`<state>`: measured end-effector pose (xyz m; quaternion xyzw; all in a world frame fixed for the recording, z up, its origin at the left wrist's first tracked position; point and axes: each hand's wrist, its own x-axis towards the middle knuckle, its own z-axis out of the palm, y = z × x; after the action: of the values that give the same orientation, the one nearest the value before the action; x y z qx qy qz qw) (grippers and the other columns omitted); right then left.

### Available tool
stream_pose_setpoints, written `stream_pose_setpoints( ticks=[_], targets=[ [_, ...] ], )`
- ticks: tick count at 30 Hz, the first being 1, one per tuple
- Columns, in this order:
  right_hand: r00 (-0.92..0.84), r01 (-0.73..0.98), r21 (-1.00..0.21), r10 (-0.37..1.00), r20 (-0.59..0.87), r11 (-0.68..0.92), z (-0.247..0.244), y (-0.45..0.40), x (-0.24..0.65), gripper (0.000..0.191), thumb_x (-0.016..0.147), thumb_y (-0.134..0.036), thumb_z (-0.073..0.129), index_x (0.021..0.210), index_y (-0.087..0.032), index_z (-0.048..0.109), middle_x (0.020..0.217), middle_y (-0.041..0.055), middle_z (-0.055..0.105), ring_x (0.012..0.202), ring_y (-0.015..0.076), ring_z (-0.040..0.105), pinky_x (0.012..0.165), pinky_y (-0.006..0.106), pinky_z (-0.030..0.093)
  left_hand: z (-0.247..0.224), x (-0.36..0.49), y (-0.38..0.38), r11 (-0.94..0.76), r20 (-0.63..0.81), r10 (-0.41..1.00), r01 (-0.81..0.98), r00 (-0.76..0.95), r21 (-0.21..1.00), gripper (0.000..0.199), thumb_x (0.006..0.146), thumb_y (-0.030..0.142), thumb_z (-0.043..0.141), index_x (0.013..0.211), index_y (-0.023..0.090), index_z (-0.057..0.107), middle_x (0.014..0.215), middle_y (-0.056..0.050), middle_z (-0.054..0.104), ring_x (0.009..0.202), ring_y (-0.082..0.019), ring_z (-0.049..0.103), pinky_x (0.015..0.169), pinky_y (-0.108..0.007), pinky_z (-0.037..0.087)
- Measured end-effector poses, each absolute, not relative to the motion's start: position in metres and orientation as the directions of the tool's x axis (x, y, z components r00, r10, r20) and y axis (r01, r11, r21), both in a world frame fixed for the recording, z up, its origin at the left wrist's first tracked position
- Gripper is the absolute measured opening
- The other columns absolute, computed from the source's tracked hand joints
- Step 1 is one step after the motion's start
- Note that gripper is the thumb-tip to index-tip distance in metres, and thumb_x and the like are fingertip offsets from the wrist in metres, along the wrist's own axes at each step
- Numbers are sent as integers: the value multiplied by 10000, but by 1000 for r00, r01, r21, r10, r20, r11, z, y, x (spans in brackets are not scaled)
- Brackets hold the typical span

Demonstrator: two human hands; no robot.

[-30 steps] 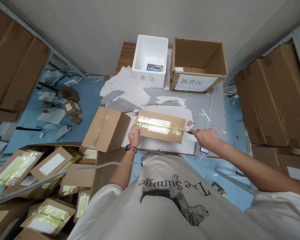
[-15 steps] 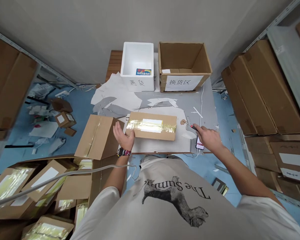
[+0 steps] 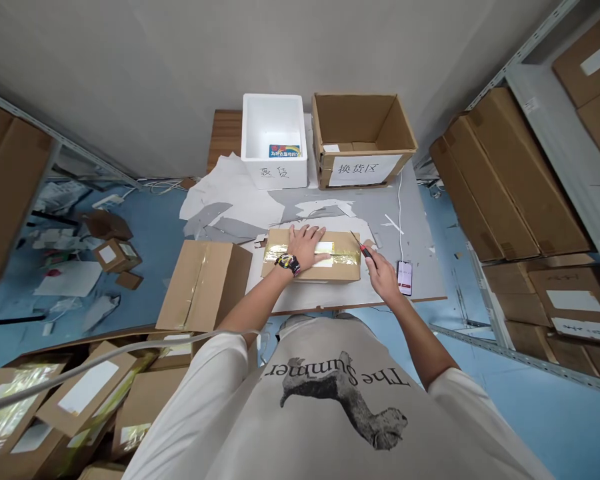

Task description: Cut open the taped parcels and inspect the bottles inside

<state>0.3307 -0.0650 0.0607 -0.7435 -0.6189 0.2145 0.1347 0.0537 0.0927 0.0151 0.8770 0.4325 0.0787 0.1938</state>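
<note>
A taped cardboard box [image 3: 280, 268] with a white label lies lengthwise on the table in front of me. My left hand [image 3: 306, 247] is open, pressing flat on the top of this box with the fingers apart, and it covers part of the label and yellow tape. In my right hand [image 3: 383, 273] is a utility knife [image 3: 367, 255] with a red and black handle, gripped in closed fingers. Its thin blade points up and left, over the right end of the box. A phone [image 3: 405, 277] with a lit screen lies just right of that hand.
A larger closed carton [image 3: 200, 283] stands left of the table. At the back are a white foam box [image 3: 273, 170] and an open cardboard box [image 3: 365, 172] with handwritten signs. Parcels [image 3: 87, 387] fill the lower left. Shelved cartons [image 3: 485, 177] line the right side.
My left hand has moved from the box's left end onto its top. My right hand has brought the knife leftward to the box's right end. The box has shifted slightly right.
</note>
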Motion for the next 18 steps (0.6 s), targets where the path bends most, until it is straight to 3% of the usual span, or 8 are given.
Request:
stream_pose_setpoints(
  ticks=[4, 9, 13, 18],
  targets=[
    [208, 842, -481, 970, -127, -244, 61, -79, 331, 646, 1222, -480, 238, 1726, -224, 548, 1599, 164, 714, 1424, 291, 693, 1123, 406, 581, 21, 58, 86, -601, -15, 755, 701, 655, 385, 839, 1098, 554, 645, 1833, 215, 425, 1813, -226, 507, 1667, -471, 451, 1393, -830, 49],
    [275, 843, -455, 957, -91, -286, 71, -107, 341, 630, 1218, -475, 270, 1700, -213, 578, 1550, 167, 738, 1369, 300, 706, 1125, 420, 574, 26, 68, 77, -659, -12, 708, 667, 706, 346, 879, 1086, 490, 647, 1861, 191, 360, 1877, -233, 398, 1733, -504, 339, 1371, -869, 74],
    [271, 867, -404, 957, -107, -291, 78, -127, 348, 608, 1217, -466, 312, 1709, -238, 587, 1423, 154, 771, 1279, 309, 729, 1030, 407, 596, 28, 76, 74, -699, -12, 672, 640, 740, 319, 879, 1089, 477, 664, 1862, 192, 356, 1877, -243, 391, 1760, -514, 278, 1367, -874, 103],
    [172, 957, -199, 967, -191, -209, 83, -139, 356, 592, 1214, -431, 351, 1746, -297, 573, 1264, 118, 737, 1065, 284, 733, 822, 328, 543, 28, 88, 71, -705, -18, 667, 639, 745, 307, 875, 1083, 419, 683, 1859, 175, 359, 1848, -260, 435, 1729, -495, 358, 1393, -829, 125]
  ],
)
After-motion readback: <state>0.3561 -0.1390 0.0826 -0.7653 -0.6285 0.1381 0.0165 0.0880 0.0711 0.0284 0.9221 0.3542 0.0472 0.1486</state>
